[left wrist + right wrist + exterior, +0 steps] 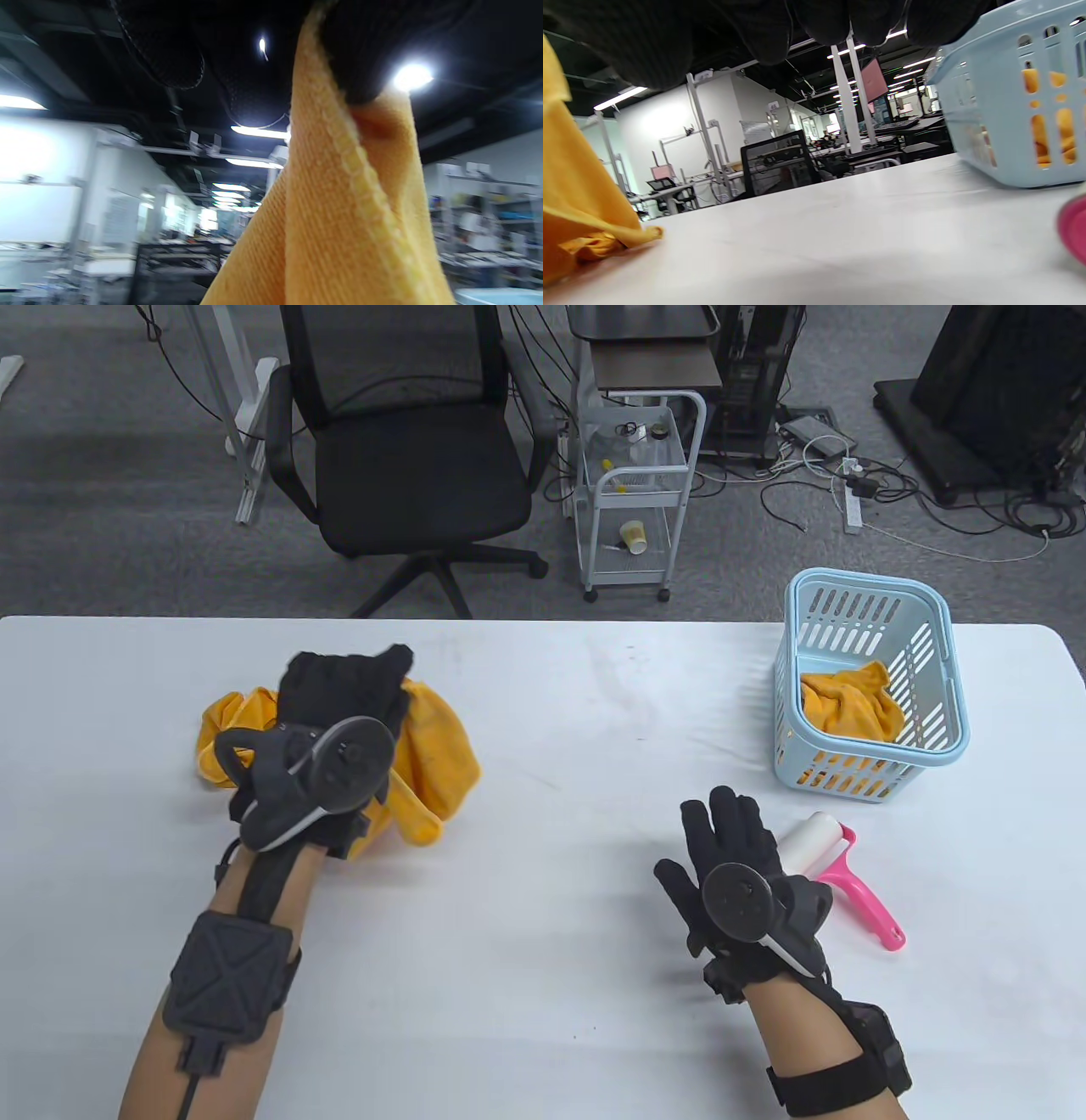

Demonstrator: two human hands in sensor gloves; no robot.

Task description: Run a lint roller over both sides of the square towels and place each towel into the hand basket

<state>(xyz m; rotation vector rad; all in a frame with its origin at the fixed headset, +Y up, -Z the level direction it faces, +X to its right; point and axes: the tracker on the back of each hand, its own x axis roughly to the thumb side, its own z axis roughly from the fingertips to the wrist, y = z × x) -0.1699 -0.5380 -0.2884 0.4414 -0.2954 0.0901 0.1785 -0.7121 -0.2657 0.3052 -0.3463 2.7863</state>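
In the table view your left hand (344,704) covers much of the orange towel pile (433,755) at centre left and grips it, while your right hand (730,848) hovers with fingers spread, holding nothing, beside the lint roller (827,857) at lower right, below the blue basket (942,738) holding another towel (848,704). Your left wrist view alone shows the pinch: a fingertip (360,55) clamps a towel fold (339,203) at top centre. Your right wrist view cuts the basket (992,110) off at the right edge and blurs the roller's pink edge (1073,228).

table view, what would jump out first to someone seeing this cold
The bright yellow towel bunched on the table's left, gripped by the gloved left hand. Next, the pale blue basket at far right with another yellow towel inside, and the pink-handled lint roller lying beside the open right hand.
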